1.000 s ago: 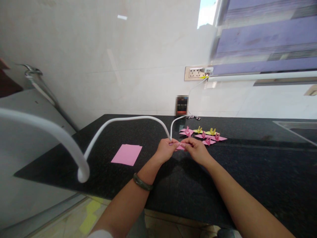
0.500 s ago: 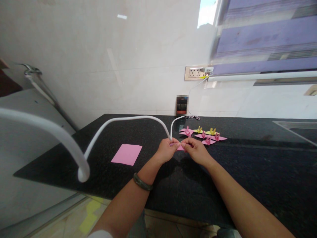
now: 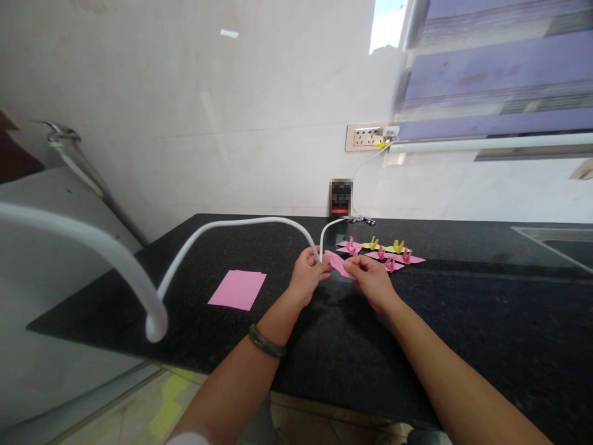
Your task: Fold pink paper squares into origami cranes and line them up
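Observation:
My left hand (image 3: 306, 272) and my right hand (image 3: 369, 278) meet over the black countertop (image 3: 463, 309), both pinching a partly folded pink paper (image 3: 340, 262) held just above the surface. My left wrist wears a dark green bangle (image 3: 265, 341). Just beyond my hands sits a group of several finished folded paper birds (image 3: 380, 251), pink and yellow. A stack of flat pink paper squares (image 3: 238, 288) lies to the left of my left hand.
A thick white cable (image 3: 222, 228) loops over the counter from the left and ends behind my hands. A wall socket (image 3: 365, 136) with a plugged white lead is on the tiled wall. A small dark device (image 3: 341, 198) leans against the wall. A sink edge (image 3: 551, 241) shows far right.
Both hands have lifted the pink paper slightly off the counter and opened it out wider; before, they pinched it low and close together.

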Tool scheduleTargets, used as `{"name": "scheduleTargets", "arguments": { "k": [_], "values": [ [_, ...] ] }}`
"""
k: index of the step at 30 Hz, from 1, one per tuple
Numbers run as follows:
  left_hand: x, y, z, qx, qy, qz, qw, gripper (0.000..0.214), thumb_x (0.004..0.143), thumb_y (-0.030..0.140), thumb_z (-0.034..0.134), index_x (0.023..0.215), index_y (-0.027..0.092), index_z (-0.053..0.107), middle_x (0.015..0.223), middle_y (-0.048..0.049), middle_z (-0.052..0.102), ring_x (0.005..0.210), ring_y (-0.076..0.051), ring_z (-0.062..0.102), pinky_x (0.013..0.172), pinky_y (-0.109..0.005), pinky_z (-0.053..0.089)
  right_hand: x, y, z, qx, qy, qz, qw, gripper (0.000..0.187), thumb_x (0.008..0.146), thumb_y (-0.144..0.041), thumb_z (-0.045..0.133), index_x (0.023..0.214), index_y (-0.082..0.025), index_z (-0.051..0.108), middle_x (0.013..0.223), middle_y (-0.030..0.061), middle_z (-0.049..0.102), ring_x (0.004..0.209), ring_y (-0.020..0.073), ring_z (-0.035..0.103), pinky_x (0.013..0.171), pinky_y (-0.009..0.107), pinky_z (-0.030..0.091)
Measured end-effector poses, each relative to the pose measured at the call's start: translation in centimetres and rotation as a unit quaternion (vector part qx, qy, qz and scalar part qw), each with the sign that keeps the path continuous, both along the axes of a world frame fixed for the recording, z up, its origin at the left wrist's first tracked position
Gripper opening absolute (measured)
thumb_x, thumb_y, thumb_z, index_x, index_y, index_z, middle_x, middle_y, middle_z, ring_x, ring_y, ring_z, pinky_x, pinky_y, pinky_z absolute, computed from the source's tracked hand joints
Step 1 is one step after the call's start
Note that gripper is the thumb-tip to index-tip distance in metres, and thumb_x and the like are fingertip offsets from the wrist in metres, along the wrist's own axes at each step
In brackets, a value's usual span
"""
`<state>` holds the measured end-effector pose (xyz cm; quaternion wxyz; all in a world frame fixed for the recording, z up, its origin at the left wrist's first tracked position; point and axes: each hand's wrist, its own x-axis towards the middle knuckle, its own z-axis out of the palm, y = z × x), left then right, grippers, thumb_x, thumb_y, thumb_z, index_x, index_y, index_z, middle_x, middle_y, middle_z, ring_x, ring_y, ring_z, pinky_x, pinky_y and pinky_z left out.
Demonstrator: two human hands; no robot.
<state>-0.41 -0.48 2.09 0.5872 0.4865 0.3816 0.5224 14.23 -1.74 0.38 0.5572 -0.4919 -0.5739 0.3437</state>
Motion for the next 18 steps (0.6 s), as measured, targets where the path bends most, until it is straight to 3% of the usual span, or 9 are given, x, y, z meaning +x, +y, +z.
{"name": "scheduleTargets", "arguments": {
  "k": [3,6,14,18],
  "values": [
    [0.0,0.0,-0.2,-0.018,0.006,-0.037,0.999,0.036,0.062,0.034,0.062,0.089,0.012,0.054,0.079,-0.0066,0.060,0.062,-0.010,0.057,0.056,-0.021,0.046,-0.5,-0.4,0.1,-0.040,0.069,0.033,0.996,0.025,0.068,-0.041,0.052,0.071,-0.016,0.054,0.051,-0.0032,0.047,0.039,0.0074,0.039,0.038,0.020,0.034],
    [0.2,0.1,-0.7,-0.010,0.027,-0.044,0.999,0.028,0.059,0.030,0.065,0.077,0.011,0.057,0.067,-0.0026,0.058,0.057,-0.008,0.054,0.055,-0.021,0.045,-0.8,-0.6,0.3,-0.060,0.068,0.069,0.993,0.026,0.067,-0.042,0.053,0.071,-0.017,0.053,0.049,-0.0033,0.047,0.038,0.0074,0.040,0.037,0.020,0.035],
    [0.3,0.6,-1.4,0.064,0.114,0.012,0.991,0.022,0.059,0.032,0.062,0.068,0.012,0.059,0.056,0.0007,0.054,0.049,-0.007,0.047,0.049,-0.019,0.038,-0.9,-0.3,-0.1,0.021,0.005,0.004,1.000,0.021,0.065,-0.037,0.057,0.071,-0.017,0.054,0.055,-0.0019,0.052,0.043,0.0086,0.043,0.041,0.022,0.038],
    [0.3,0.4,-1.2,0.110,0.174,0.032,0.978,0.021,0.061,0.033,0.059,0.066,0.013,0.061,0.057,0.0000,0.056,0.050,-0.008,0.047,0.049,-0.020,0.035,-0.7,-0.2,-0.3,0.018,-0.001,-0.006,1.000,0.020,0.067,-0.035,0.056,0.073,-0.016,0.054,0.060,0.0004,0.053,0.047,0.0090,0.045,0.044,0.022,0.040]
  ]
}}
